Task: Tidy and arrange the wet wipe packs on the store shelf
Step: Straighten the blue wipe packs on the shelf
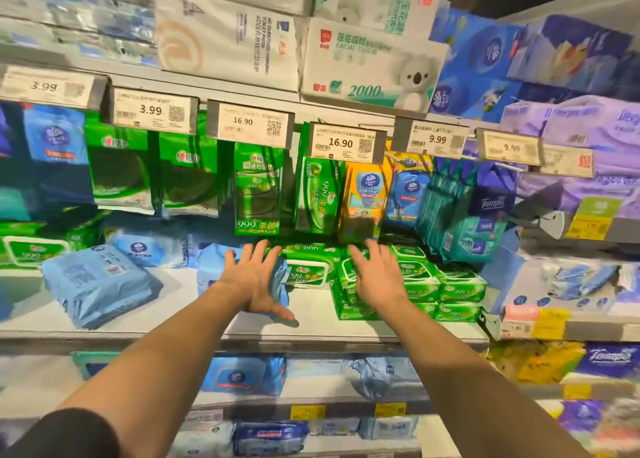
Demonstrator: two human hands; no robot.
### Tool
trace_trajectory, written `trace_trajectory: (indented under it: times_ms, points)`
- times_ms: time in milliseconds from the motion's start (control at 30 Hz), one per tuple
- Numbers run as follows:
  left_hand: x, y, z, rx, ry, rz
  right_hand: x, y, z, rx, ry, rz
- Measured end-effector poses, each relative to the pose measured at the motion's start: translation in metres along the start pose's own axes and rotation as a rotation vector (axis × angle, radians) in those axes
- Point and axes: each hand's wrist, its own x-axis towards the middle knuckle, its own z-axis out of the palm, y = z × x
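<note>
Several green wipe packs (408, 284) lie stacked on the white shelf (346, 326), right of centre, with one more green pack (304, 270) just behind and to their left. A blue pack (277, 281) stands beside it, and another blue pack (97, 284) lies tilted well to the left. The left hand (256, 281) rests flat against the upright blue pack, grip wide, fingers spread. The right hand (377, 277) lies over the green stack, grip also wide, holding nothing. Hanging packs (256, 194) and price tags (341, 142) sit above.
</note>
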Motion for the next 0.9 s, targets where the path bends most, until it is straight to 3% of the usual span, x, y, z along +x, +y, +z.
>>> trace_trajectory:
  times_ms: [67,167,267,433,900]
  points:
    - [-0.001,0.003,0.001,-0.006,-0.003,-0.035,0.001,0.003,0.004,0.042,-0.178,-0.132]
    - [-0.001,0.007,0.000,-0.035,-0.006,-0.092,0.005,0.002,0.012,-0.029,-0.345,-0.137]
    - [-0.002,0.013,0.002,-0.019,-0.023,-0.122,0.009,-0.005,0.016,-0.099,-0.290,-0.163]
    - [-0.007,0.012,0.004,-0.001,-0.011,-0.197,0.004,-0.009,0.025,0.008,-0.216,-0.084]
    - [-0.035,-0.021,0.020,-0.014,-0.007,-0.312,0.000,0.013,0.037,0.064,-0.212,-0.086]
